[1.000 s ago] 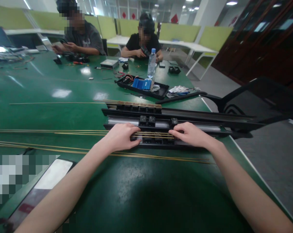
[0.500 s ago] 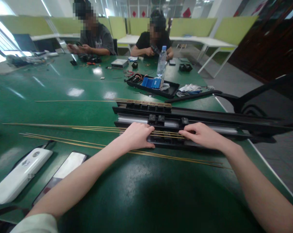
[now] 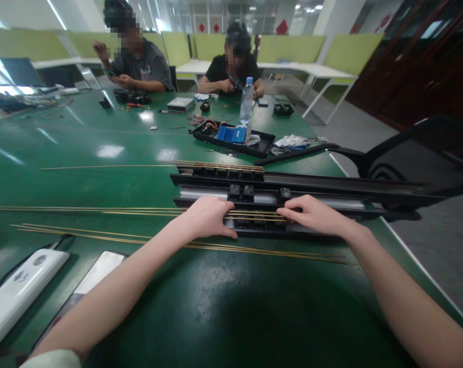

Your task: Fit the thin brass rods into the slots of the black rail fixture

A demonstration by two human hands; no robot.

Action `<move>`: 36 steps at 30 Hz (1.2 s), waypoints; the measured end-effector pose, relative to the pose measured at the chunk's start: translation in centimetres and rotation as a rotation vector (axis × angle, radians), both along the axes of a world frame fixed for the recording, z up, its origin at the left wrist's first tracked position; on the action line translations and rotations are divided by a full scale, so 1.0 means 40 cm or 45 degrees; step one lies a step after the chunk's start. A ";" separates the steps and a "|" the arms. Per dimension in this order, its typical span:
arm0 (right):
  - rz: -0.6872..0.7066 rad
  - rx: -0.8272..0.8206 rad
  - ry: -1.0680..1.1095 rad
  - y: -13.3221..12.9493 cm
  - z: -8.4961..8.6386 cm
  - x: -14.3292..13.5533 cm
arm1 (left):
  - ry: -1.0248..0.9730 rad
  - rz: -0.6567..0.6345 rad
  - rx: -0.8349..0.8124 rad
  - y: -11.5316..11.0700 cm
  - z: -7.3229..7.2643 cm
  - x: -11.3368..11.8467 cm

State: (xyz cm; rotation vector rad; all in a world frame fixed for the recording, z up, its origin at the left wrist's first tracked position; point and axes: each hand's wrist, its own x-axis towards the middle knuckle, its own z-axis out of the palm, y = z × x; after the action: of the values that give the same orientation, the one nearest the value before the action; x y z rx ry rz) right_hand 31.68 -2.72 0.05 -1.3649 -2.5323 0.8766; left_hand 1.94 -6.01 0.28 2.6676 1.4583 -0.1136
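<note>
Thin brass rods [image 3: 254, 213] lie lengthwise over the nearest black rail [image 3: 262, 234], which has black blocks [image 3: 259, 223] set in its channel. My left hand [image 3: 206, 217] is wrapped across this rail, fingers at the far edge and thumb at the near edge, with rods passing under the palm. At the rods' right ends, the thumb and index finger of my right hand [image 3: 311, 214] are pinched together; the exact contact is partly hidden. Behind are a middle rail [image 3: 212, 193] with black blocks on it and a far rail [image 3: 311, 180] with more rods across it.
Loose brass rods [image 3: 254, 249] lie in front. A white device [image 3: 26, 289] and a phone [image 3: 105, 263] sit at left. Beyond the rails are a black tray [image 3: 260, 148], a bottle [image 3: 247, 102] and gloves [image 3: 291, 143]. Two people sit opposite; a chair [image 3: 400, 148] stands right.
The view has shifted slightly, moving the table's contents left in the picture. Both my hands keep their places on the rail and rods. One person opposite has raised a hand.
</note>
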 end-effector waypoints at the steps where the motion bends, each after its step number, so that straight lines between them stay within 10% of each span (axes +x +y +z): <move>1: 0.002 -0.004 0.008 0.000 0.000 0.001 | 0.008 0.004 -0.011 0.003 0.003 0.003; 36: -0.032 -0.117 0.046 -0.004 0.016 0.020 | 0.082 0.034 -0.018 0.015 0.020 0.035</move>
State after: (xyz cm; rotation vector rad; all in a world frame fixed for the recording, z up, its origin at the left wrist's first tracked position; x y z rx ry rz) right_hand 32.47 -2.90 0.70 -1.3904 -2.4709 1.0150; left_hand 3.32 -5.39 1.10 2.6560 1.5049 -0.2092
